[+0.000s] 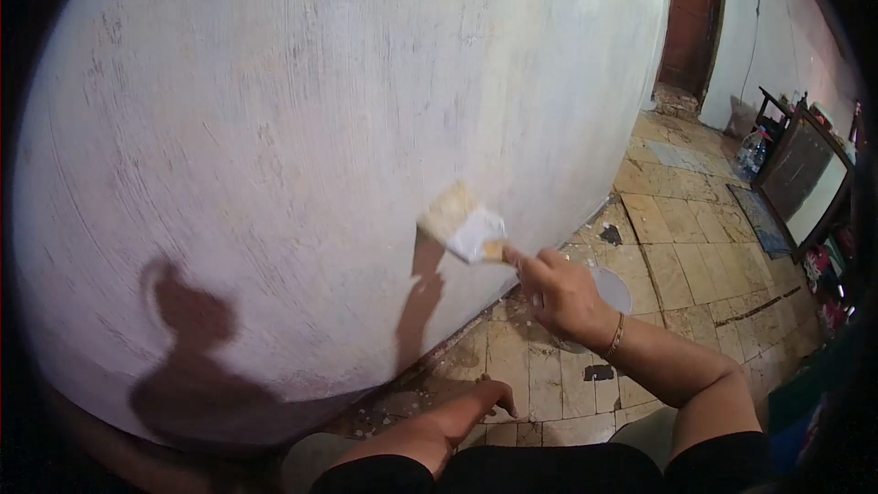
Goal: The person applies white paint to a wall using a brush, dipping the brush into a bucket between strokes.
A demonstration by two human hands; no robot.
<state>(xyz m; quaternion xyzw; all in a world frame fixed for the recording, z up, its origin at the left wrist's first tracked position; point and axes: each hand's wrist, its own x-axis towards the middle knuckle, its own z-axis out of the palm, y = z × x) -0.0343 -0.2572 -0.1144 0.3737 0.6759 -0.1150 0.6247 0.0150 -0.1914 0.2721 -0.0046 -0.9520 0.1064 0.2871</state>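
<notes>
My right hand (pixel 562 293) is closed around the handle of a wide paintbrush (pixel 476 233). Pale bristles point up and left toward the whitish wall (pixel 320 128), close to its surface; whether they touch it I cannot tell. White covers the band below the bristles. Lower down, my left hand (pixel 498 395) hangs over the floor near the foot of the wall, bent at the wrist. Its fingers look loose and hold nothing I can see. Partly hidden behind my right hand stands a round, pale grey container (pixel 611 291).
Yellowish tiles (pixel 668 220) cover the floor, with white specks along the wall's foot and dark broken patches. At the right lean a framed mirror (pixel 805 187) and clear plastic bottles (pixel 752 154). A brown door (pixel 690 23) stands at the back. Shadows fall on the wall.
</notes>
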